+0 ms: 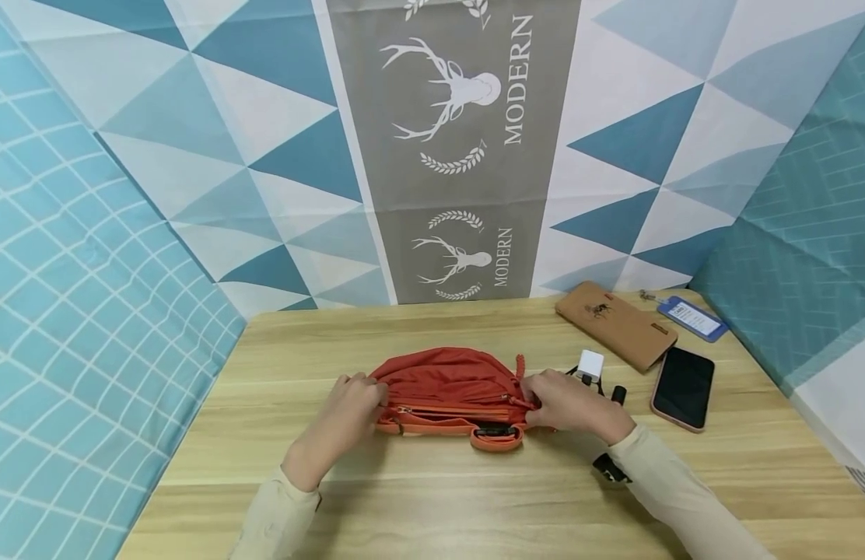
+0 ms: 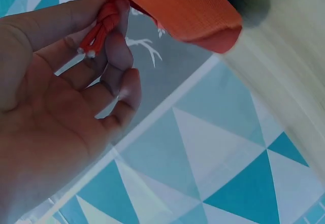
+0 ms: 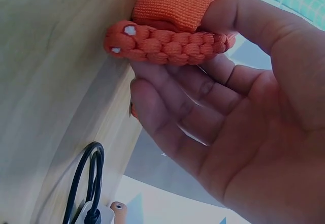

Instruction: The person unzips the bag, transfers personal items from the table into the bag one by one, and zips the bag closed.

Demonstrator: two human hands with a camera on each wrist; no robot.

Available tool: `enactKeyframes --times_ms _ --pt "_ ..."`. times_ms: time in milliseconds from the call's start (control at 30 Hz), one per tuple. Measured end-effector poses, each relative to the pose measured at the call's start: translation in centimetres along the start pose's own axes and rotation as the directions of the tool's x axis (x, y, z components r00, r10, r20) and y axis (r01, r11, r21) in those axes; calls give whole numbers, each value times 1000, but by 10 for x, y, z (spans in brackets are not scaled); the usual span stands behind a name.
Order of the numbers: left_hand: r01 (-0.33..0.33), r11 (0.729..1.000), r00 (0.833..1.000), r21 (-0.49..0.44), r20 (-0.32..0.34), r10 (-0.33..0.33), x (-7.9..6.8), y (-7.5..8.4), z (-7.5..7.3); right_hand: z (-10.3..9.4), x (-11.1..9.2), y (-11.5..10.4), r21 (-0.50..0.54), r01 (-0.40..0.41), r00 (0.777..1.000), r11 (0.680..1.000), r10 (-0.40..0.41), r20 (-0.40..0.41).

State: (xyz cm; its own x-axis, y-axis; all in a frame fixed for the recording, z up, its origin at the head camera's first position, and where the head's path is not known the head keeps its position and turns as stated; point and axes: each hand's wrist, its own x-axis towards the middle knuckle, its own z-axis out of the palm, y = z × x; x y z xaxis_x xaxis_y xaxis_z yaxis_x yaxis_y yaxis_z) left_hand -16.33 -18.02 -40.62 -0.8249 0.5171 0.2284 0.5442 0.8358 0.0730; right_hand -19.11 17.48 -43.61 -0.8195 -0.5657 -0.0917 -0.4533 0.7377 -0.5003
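A red waist bag [image 1: 446,377] lies on the wooden table with its zipper side toward me. Below the zipper, a rolled orange strap [image 1: 496,442] with a black buckle [image 1: 494,430] hangs at the front edge. My left hand [image 1: 355,400] holds the bag's left end; in the left wrist view its thumb and forefinger pinch a knotted red cord [image 2: 109,18] beside the orange fabric. At the opposite end, my right hand [image 1: 562,398] grips the bag. The right wrist view shows its thumb on orange webbing [image 3: 172,3], with the fingers behind a braided red cord [image 3: 167,46].
Right of the bag are a white charger [image 1: 590,364] with black cable, a small black cylinder [image 1: 618,394] and a black object [image 1: 610,468] beside my right sleeve. Farther right lie a tan wallet [image 1: 614,323], a phone [image 1: 683,389] and a blue badge holder [image 1: 718,334]. Patterned cloth walls surround the table.
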Motion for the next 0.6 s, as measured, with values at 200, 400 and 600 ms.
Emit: enactKeyframes --times_ms 200,400,600 --pt "37 999 998 -18 45 -36 -3 -10 -7 -3 -2 3 -29 -20 1000 999 19 -16" --pt "71 997 997 -17 39 -70 -6 -27 -14 -9 -3 10 -111 -27 996 993 18 -84" --pt "50 999 996 1 68 -50 -5 -29 -10 -13 -1 15 -161 -15 992 987 -5 -123"
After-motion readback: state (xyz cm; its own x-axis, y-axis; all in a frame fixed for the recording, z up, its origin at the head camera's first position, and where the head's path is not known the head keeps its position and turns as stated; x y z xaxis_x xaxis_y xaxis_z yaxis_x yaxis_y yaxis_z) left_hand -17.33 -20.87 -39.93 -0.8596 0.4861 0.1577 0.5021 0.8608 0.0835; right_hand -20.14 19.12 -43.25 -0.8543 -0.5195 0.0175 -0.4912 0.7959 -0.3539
